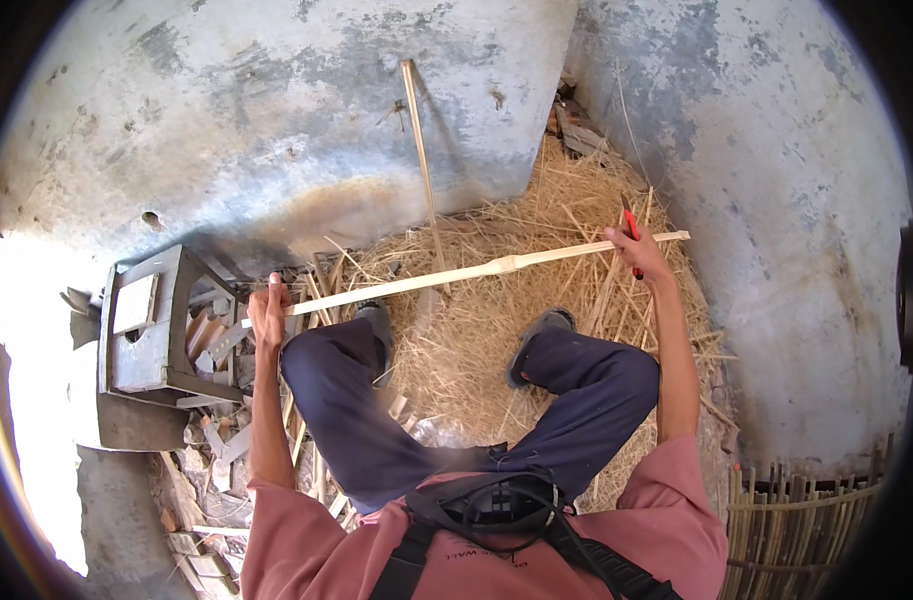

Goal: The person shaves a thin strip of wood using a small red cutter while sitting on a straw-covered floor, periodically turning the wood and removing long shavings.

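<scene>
One pale bamboo strip (406, 286) spans above the straw (456, 375), left hand (268, 314) clasping its left end, right hand (642, 252) pinching near its right end plus red knife (631, 224); best keep blade (624, 202) angled away.

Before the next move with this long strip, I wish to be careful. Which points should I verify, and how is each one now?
1. Left hand holding the pale strip near its left end: ok.
2. Right hand at the strip near its other end: ok.
3. Red tool held in the right hand: ok.
4. Tool's edge turned away from fingers: cannot tell, too small.
5. Floor around the shoes free of loose straw: not ok.
</scene>
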A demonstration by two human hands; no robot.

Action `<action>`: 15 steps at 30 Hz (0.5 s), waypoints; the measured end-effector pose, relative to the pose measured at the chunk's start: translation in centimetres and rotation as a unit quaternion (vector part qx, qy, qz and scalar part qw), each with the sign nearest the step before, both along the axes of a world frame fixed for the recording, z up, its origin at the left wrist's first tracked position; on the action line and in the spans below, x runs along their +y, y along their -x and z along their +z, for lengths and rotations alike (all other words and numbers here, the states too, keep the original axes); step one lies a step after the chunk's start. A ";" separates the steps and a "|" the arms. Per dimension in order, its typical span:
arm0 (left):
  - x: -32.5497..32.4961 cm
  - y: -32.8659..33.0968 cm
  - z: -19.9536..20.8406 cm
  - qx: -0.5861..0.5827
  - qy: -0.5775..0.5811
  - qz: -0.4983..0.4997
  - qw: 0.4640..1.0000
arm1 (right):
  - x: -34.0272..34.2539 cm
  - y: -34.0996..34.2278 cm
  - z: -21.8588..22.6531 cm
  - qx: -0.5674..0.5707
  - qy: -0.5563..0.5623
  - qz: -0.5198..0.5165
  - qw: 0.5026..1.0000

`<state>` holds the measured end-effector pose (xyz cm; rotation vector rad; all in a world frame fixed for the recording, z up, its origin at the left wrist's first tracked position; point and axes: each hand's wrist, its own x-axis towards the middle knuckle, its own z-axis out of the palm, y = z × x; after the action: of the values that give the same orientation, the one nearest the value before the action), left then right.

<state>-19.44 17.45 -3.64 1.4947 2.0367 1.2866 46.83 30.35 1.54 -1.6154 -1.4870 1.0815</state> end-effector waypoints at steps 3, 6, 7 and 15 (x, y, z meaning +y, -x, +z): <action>-0.3 -1.8 1.7 0.174 0.083 0.018 0.981 | -0.5 -1.5 0.7 -0.096 -0.023 0.015 0.995; -0.5 -4.9 4.3 0.252 0.059 -0.037 0.965 | -2.2 -3.7 1.4 -0.178 -0.076 0.010 0.981; -0.6 -5.0 4.3 0.294 0.038 -0.060 0.953 | -2.8 -4.8 1.2 -0.198 -0.097 0.003 0.975; -2.4 -6.8 4.4 0.170 -0.064 -0.062 0.981 | -10.5 -20.2 -5.2 -0.155 -0.065 -0.230 0.959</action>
<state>-12.66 15.03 0.76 1.9850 2.0476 1.1983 67.07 19.85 -3.68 -1.9693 -1.2422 0.4785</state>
